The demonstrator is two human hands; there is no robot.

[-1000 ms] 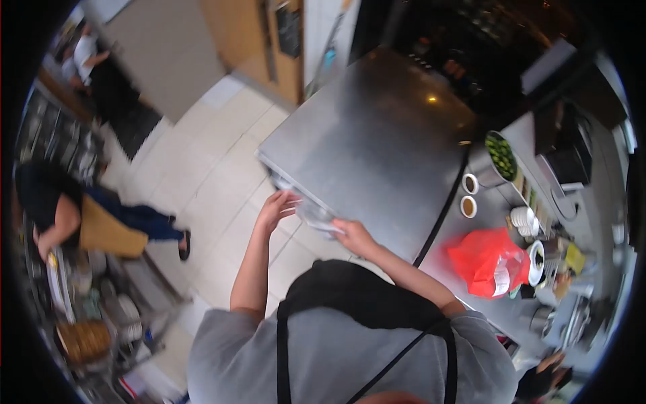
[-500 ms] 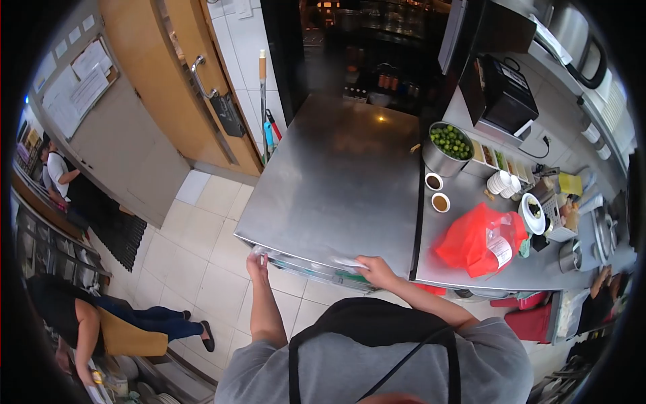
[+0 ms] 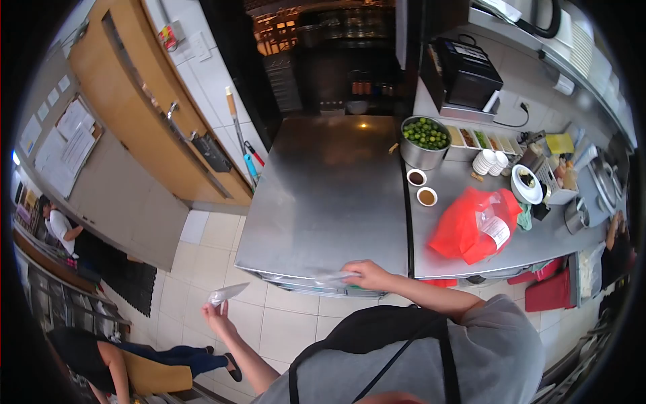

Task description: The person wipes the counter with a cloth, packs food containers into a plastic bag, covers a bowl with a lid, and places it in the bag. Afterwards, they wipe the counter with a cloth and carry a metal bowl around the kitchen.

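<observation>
My left hand (image 3: 219,315) is out over the floor tiles, left of the steel counter's front edge. Its fingers pinch a small clear plastic piece (image 3: 229,293), pointed at one end and bag-like. My right hand (image 3: 370,275) is closed at the counter's front edge, gripping another clear plastic piece (image 3: 332,276) that extends leftward from the fingers. Whether it is a bag or a loose sheet I cannot tell. Directly ahead of both hands lies the steel counter top (image 3: 323,202).
A red plastic bag (image 3: 464,229) sits on the right counter, near two sauce cups (image 3: 426,196) and a pot of green limes (image 3: 425,145). One person (image 3: 134,363) bends at lower left; another (image 3: 62,225) stands beyond the grey door (image 3: 128,182). Mop handles (image 3: 242,135) lean by the wall.
My left hand has moved left and down, away from the counter edge, with the clear plastic in it. The right hand stays near the edge. The view has shifted slightly.
</observation>
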